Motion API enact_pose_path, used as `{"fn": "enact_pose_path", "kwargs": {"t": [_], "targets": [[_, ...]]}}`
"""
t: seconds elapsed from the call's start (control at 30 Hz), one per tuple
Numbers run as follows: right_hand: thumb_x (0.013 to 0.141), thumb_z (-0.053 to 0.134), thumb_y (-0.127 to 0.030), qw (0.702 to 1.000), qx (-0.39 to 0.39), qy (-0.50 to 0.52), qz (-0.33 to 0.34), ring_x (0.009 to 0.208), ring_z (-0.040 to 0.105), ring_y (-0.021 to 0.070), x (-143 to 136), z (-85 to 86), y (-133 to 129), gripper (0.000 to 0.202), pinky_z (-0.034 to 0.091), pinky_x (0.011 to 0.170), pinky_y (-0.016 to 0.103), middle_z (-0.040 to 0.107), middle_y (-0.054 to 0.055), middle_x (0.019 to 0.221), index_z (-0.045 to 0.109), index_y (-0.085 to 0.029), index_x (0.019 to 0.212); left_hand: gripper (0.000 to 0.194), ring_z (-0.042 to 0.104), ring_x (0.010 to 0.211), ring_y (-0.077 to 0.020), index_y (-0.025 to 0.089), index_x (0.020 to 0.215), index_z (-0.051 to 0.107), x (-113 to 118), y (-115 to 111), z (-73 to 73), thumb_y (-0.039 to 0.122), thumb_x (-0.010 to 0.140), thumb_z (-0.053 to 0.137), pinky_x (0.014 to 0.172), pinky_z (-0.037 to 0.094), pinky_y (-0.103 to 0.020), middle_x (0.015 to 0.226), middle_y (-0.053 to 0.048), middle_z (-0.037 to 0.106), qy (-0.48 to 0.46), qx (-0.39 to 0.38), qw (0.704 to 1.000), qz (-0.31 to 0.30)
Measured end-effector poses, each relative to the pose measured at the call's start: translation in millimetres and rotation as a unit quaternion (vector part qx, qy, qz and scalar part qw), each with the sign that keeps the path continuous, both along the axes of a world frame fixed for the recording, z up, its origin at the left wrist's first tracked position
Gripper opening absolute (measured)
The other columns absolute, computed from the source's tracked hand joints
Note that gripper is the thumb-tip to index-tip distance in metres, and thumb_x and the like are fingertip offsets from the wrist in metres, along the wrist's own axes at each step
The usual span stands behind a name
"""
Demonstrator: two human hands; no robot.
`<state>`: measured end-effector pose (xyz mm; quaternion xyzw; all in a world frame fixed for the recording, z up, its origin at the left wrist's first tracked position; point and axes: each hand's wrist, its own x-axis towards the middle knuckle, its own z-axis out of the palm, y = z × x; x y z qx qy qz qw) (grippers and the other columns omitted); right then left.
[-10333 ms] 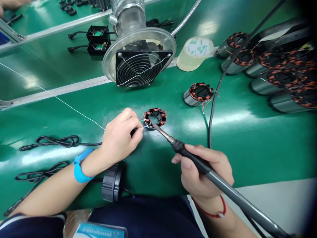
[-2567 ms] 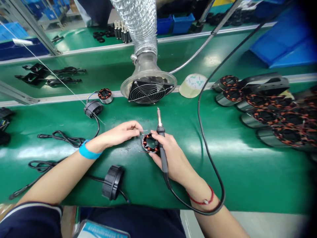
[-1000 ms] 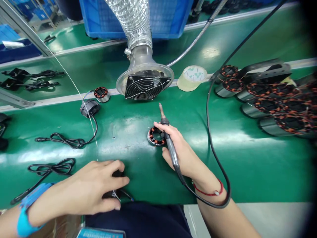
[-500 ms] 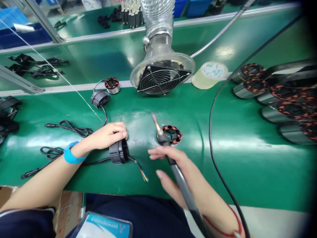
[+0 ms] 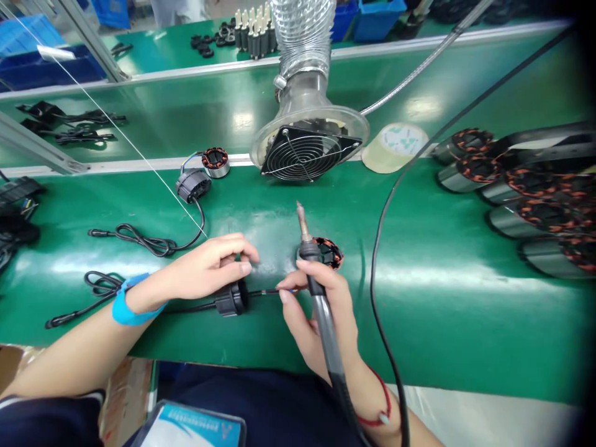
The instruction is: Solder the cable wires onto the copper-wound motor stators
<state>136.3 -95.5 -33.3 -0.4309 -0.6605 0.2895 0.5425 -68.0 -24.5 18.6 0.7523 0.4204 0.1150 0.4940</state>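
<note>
Since last frame, your right hand (image 5: 343, 316) moves in, pinching wires (image 5: 263, 292), iron (image 5: 322, 310) gripped too, likely kept handy. Left hand (image 5: 212, 267) arches over cap (image 5: 230, 302), hold unclear. Stator (image 5: 333, 251) sits behind iron.

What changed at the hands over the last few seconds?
Right hand let go of the stator, now pinches the cable end from the black cap. Left hand left the stator's wires, now over the cap, touch unclear; cap moved away from the near edge of the bench. Same: soldering iron in right hand, tape roll in place.
</note>
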Motion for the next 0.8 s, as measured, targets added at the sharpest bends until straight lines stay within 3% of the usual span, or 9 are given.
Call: {"fn": "enact_pose_path", "kwargs": {"t": [0.07,0.13,0.3,0.4,0.57,0.8], "targets": [[0.084,0.056,-0.005,1.000,-0.010,0.007,-0.023,0.073,0.063,0.0116,-0.1,-1.2,2.8,0.050,0.055,0.073,0.027,0.063,-0.002,0.084,0.045,-0.026,0.128,0.018,0.050,0.081,-0.0126,0.018,0.100,0.055,8.8,-4.3,8.4,0.031,0.097,0.042,0.074,0.040,-0.026,0.090,-0.001,0.054,-0.028,-0.028,0.998,0.053],[0.083,0.055,-0.006,0.999,-0.020,0.018,-0.030,0.071,0.063,0.0117,0.4,-2.8,4.1,0.051,0.055,0.071,0.028,0.062,-0.002,0.084,0.045,-0.026,0.128,0.016,0.044,0.074,-0.0112,0.019,0.097,0.051,16.5,-6.1,13.9,0.032,0.098,0.041,0.068,0.038,-0.025,0.085,0.001,0.049,-0.051,-0.068,0.994,0.068],[0.083,0.054,-0.005,0.997,-0.043,0.060,-0.015,0.068,0.061,0.0111,2.6,-5.0,4.4,0.052,0.055,0.069,0.028,0.058,-0.004,0.080,0.044,-0.027,0.129,0.024,0.041,0.069,-0.0100,0.017,0.097,0.050,24.1,1.4,12.7,0.041,0.096,0.047,0.062,0.036,-0.025,0.089,-0.001,0.049,-0.142,-0.188,0.972,-0.014],[0.083,0.053,-0.005,0.995,-0.048,0.085,-0.017,0.069,0.060,0.0114,3.7,-4.7,5.3,0.053,0.055,0.067,0.028,0.058,-0.004,0.079,0.043,-0.028,0.130,0.027,0.041,0.063,-0.0087,0.016,0.088,0.049,26.9,8.4,7.4,0.043,0.095,0.046,0.058,0.035,-0.025,0.087,-0.001,0.050,-0.210,-0.214,0.954,-0.020],[0.083,0.055,-0.006,0.995,-0.040,0.090,-0.025,0.071,0.060,0.0117,3.7,-3.4,8.5,0.057,0.055,0.065,0.027,0.058,-0.002,0.085,0.040,-0.030,0.132,0.018,0.043,0.069,-0.0106,0.017,0.077,0.050,41.5,7.9,9.8,0.024,0.093,0.045,0.066,0.036,-0.025,0.075,0.002,0.047,-0.039,-0.047,0.998,-0.018],[0.084,0.055,-0.006,0.994,-0.030,0.095,-0.038,0.071,0.059,0.0122,2.2,-3.9,8.4,0.056,0.055,0.068,0.028,0.058,-0.002,0.084,0.039,-0.030,0.132,0.020,0.046,0.073,-0.0128,0.018,0.077,0.047,50.4,-2.2,11.7,0.021,0.095,0.039,0.072,0.038,-0.028,0.078,0.001,0.051,0.046,0.057,0.997,0.013]]}}
